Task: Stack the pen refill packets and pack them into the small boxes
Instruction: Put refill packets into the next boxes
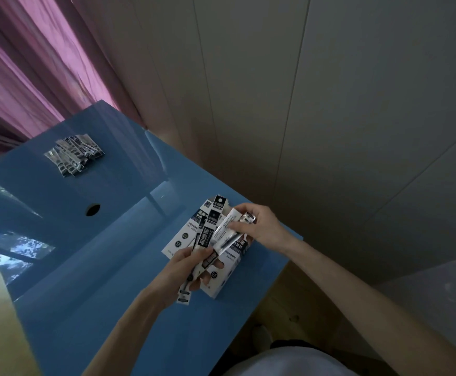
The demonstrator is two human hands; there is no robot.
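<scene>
Left hand [186, 270] grips a packet stack [208, 248] over the small boxes [221, 278]; right hand [259, 226], at 2 o'clock, pinches one packet [228, 230], best squared edge-to-edge before release

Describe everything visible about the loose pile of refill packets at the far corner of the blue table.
The pile of refill packets lies at the far left corner of the glossy blue table, well apart from both hands and the small boxes. The packets look like slim, shiny clear-plastic sleeves with dark printed labels, fanned out and overlapping rather than squared up, lying flat. Nothing touches them but the tabletop. Print is too small to read.
</scene>
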